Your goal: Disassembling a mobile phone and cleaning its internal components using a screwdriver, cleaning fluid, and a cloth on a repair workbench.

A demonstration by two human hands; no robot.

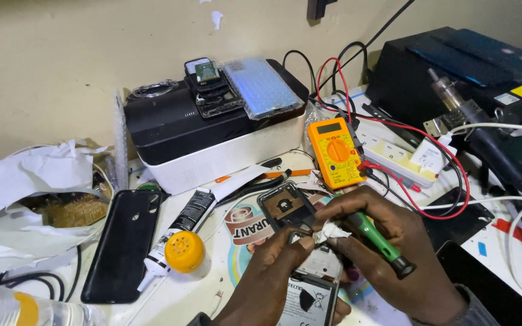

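black phone case (123, 244) flat on bench (182, 299) at 9 o'clock | left hand (279, 274), fingers clamped on opened phone (309, 265) (back cover off) at 6 o'clock | right hand (394, 247), fingers closed on green screwdriver (376, 236) and white tissue (331, 231) | yellow multimeter (335, 151) at 1 o'clock

Phone repair workshop, cluttered worktop (200, 302), orange multimeter (335, 151) with red and black leads, hot-air station handpiece (472, 115), green-handled screwdriver (377, 238), opened phone (300, 241), spare phone case (122, 244), glue tube (179, 232)
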